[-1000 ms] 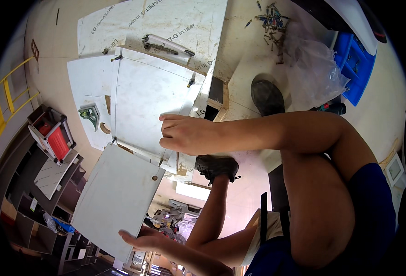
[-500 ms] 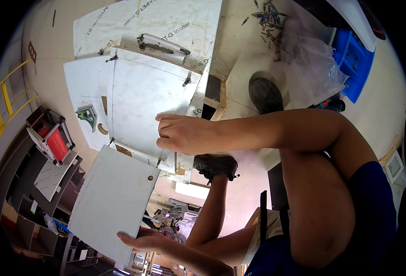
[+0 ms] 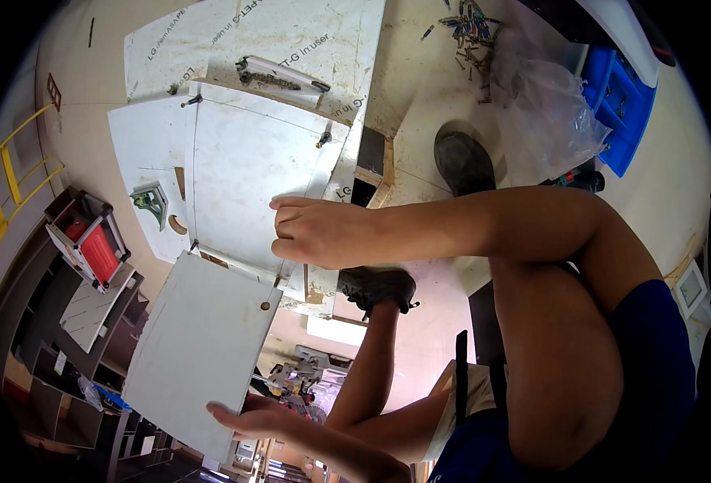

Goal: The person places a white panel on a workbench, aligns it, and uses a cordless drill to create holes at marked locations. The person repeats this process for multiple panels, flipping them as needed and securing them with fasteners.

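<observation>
My left hand point(image 3: 251, 419) grips the edge of a loose white board point(image 3: 198, 346), its thumb on the top face and its other fingers hidden beneath. A small round hole shows near one corner of this board. My right hand point(image 3: 323, 233) rests with curled fingers over the edge of a larger white panel point(image 3: 251, 153); whatever is in its fingers is hidden. Dark screw-like fittings point(image 3: 323, 140) stand up from the panel near its corners. The loose board's far end lies close against the panel's near edge.
Beyond the panel lies a big printed sheet point(image 3: 235, 48) bearing a metal slide piece point(image 3: 279, 76). Loose screws and bits point(image 3: 472, 36), a clear plastic bag point(image 3: 545, 113) and a blue tray point(image 3: 625, 105) are at upper right. A saw machine point(image 3: 315, 370) stands below; a red-fronted cart point(image 3: 98, 249) is left.
The loose board in my left hand has turned slightly and moved a little to the right and up. My right hand keeps its place on the panel.
</observation>
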Demonstrator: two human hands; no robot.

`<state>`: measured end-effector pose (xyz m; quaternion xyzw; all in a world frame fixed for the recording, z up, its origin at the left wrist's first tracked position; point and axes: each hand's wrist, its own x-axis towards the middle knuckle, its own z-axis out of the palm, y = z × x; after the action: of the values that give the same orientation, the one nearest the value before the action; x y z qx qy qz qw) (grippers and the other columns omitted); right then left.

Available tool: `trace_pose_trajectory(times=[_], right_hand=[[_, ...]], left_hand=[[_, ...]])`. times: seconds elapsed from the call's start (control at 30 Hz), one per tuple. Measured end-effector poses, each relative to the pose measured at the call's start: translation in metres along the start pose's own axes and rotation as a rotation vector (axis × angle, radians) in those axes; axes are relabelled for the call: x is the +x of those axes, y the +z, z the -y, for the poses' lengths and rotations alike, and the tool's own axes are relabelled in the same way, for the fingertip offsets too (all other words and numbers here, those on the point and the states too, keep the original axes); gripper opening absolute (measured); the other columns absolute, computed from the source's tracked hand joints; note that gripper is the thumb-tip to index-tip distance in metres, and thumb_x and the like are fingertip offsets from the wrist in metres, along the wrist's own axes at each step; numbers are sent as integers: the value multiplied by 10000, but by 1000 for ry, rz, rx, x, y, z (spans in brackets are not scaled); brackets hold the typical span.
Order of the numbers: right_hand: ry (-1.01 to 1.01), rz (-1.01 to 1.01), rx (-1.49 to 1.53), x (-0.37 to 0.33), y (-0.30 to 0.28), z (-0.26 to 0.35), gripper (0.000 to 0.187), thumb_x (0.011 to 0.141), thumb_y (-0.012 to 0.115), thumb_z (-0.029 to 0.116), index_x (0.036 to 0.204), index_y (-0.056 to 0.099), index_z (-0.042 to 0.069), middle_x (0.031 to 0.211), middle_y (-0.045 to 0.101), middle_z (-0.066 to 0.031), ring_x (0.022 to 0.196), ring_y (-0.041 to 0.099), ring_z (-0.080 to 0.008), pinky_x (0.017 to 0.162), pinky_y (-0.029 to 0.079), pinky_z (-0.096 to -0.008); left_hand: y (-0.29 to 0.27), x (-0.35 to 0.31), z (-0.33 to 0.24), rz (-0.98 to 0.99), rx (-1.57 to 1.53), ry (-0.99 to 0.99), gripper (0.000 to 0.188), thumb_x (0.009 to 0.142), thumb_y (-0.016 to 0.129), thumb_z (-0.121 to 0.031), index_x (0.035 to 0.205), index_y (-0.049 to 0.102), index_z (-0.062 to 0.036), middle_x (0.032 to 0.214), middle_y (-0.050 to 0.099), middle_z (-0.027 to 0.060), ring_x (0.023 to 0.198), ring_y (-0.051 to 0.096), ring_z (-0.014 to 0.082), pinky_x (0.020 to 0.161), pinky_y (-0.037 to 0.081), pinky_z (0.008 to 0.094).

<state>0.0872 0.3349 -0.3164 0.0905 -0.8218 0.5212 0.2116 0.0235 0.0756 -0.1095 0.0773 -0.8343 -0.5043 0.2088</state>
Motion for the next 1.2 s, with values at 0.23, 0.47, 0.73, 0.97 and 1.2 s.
trace_pose_trajectory(times=[0.23, 0.47, 0.73, 0.97, 1.2], right_hand=[[-1, 37, 32, 1, -1, 2, 158, 744, 666, -13, 861, 561, 5, 765, 554, -89, 907, 597, -271, 1188, 378, -481], [24, 59, 49, -2, 0, 1, 146, 757, 686, 11, 858, 580, 12, 786, 566, -102, 920, 609, -279, 1179, 380, -489], [79, 90, 246, 12, 2, 12, 127, 938, 674, 166, 912, 641, 46, 847, 675, -102, 818, 656, -289, 940, 504, -435], [426, 403, 666, 41, 3, 19, 132, 912, 679, 124, 1016, 668, 42, 880, 694, -138, 881, 673, -340, 730, 541, -431], [391, 448, 458, 41, 35, 20, 84, 850, 661, 35, 932, 672, 19, 884, 696, -143, 905, 661, -363, 753, 542, -426]], left_hand=[[34, -36, -11, -180, 127, 22, 686, 838, 779, -246, 1293, 454, 151, 1222, 577, 278, 1072, 655, 355, 889, 615, 383], [46, -43, -8, -119, 168, 76, 783, 863, 744, -252, 1378, 354, 190, 1355, 495, 336, 1201, 584, 387, 1054, 505, 444], [55, -51, -16, -25, 110, 83, 696, 867, 775, -233, 1333, 418, 140, 1265, 567, 276, 1125, 638, 356, 969, 581, 422], [61, -57, -18, -101, 119, 35, 617, 903, 734, -183, 1338, 427, 129, 1289, 562, 278, 1128, 630, 352, 986, 555, 424], [68, -65, -20, -126, 124, 78, 546, 927, 711, -197, 1316, 481, 110, 1274, 587, 251, 1118, 630, 333, 988, 542, 400]])
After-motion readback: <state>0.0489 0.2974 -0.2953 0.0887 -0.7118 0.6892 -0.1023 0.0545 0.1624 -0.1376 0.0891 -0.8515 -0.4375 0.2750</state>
